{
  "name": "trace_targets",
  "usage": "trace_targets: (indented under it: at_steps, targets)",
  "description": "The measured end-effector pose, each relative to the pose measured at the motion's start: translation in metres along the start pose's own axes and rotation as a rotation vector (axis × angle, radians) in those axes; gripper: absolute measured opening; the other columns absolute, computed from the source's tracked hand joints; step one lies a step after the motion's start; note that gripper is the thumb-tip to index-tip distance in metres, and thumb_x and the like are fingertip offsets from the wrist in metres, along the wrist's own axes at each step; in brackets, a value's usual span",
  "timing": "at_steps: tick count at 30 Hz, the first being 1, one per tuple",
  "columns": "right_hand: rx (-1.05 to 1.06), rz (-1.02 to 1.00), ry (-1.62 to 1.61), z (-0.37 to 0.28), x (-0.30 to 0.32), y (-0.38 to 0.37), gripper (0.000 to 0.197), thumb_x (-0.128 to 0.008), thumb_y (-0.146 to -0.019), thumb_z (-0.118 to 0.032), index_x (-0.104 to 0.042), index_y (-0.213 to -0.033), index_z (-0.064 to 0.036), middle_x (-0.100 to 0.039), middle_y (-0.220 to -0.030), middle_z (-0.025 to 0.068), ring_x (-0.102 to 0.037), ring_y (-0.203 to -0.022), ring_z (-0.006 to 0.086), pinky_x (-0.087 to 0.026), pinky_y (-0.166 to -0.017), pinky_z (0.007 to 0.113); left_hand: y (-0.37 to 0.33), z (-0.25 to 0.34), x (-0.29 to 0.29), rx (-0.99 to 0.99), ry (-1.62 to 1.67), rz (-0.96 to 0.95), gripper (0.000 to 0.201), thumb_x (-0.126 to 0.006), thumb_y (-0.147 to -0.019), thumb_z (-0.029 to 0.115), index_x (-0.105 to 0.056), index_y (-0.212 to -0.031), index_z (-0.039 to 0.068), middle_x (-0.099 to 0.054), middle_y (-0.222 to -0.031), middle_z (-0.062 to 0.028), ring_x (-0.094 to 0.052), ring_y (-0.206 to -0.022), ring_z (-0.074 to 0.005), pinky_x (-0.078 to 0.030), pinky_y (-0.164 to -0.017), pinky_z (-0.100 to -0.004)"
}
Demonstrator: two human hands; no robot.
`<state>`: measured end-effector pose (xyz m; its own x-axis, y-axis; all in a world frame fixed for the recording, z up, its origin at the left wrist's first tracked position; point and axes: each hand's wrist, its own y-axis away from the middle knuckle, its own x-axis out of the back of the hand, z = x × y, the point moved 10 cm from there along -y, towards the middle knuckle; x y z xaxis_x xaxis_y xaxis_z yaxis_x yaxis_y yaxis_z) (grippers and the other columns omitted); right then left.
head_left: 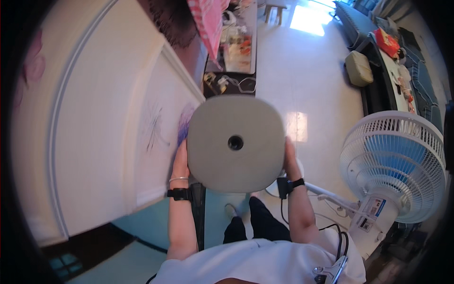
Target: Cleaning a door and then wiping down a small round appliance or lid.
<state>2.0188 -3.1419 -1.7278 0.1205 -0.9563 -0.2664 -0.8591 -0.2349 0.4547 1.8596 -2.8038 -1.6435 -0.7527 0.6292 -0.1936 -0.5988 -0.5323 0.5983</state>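
Between my two hands is a grey, rounded-square stool [235, 168], or what looks like one, its flat top facing up with a small round hole in the middle. My left hand [180, 161] presses along its left side, closed against the edge, and my right hand [292, 160] does the same on the right side. The fingers of both hands are mostly hidden behind it. Its underside does not show.
A white standing fan [395, 163] is close by on the right. White cabinet panels [99, 123] fill the left. Ahead lie a cluttered table [239, 49], a small wooden stool [274, 12] and a beige pouf [358, 68]. Cables hang near my right arm.
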Motion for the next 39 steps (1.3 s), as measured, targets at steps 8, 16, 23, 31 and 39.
trace_targets:
  at_steps: [8,16,23,31,39]
  targets:
    - [0.0,-0.218,-0.477,-0.09,-0.006,0.128,0.037,-0.045,-0.096,-0.041,-0.059,-0.101,-0.007,-0.061,-0.091,0.0022,-0.056,-0.077,0.0114,-0.048,-0.066,0.027,0.159,0.052,-0.001,-0.318,-0.115,-0.068,0.05,-0.037,-0.1,0.04,-0.048,-0.13,0.001,-0.054,-0.12,-0.0086,-0.049,-0.11,-0.0157,-0.038,-0.095,-0.0269]
    - [0.13,-0.358,-0.274,-0.115,0.0,0.318,0.045,-0.041,-0.097,-0.043,-0.055,-0.116,-0.0051,-0.061,-0.103,0.004,-0.058,-0.091,0.0131,-0.049,-0.075,0.027,0.351,-0.012,0.133,-0.332,0.071,0.043,0.055,-0.034,-0.1,0.043,-0.043,-0.134,0.001,-0.054,-0.125,-0.0113,-0.05,-0.116,-0.0192,-0.042,-0.098,-0.0318]
    - [1.355,-0.656,0.838,-0.159,-0.084,0.446,0.034,-0.057,-0.083,-0.002,-0.054,-0.117,0.0022,-0.058,-0.113,0.0105,-0.057,-0.102,0.0251,-0.046,-0.087,0.036,0.511,-0.048,0.192,-0.534,0.239,0.08,0.071,-0.033,-0.095,0.059,-0.042,-0.137,0.002,-0.054,-0.126,-0.0125,-0.055,-0.109,-0.0217,-0.046,-0.093,-0.0345]
    - [-0.208,-1.142,0.302,-0.014,-0.101,0.474,0.038,-0.042,-0.096,-0.031,-0.058,-0.112,-0.0009,-0.064,-0.103,0.0076,-0.061,-0.089,0.0168,-0.05,-0.076,0.031,0.69,-0.206,0.21,-0.484,0.592,0.688,0.069,-0.035,-0.095,0.061,-0.051,-0.129,0.003,-0.057,-0.116,-0.0067,-0.052,-0.102,-0.0131,-0.043,-0.088,-0.0259]
    - [-0.205,-1.588,0.674,0.105,-0.156,0.657,0.035,-0.042,-0.097,-0.026,-0.058,-0.114,0.0007,-0.062,-0.105,0.0062,-0.057,-0.093,0.0159,-0.045,-0.08,0.028,0.879,-0.332,0.253,-0.606,0.759,1.143,0.065,-0.038,-0.093,0.063,-0.064,-0.09,0.004,-0.059,-0.077,0.0005,-0.055,-0.072,-0.0072,-0.044,-0.063,-0.0197]
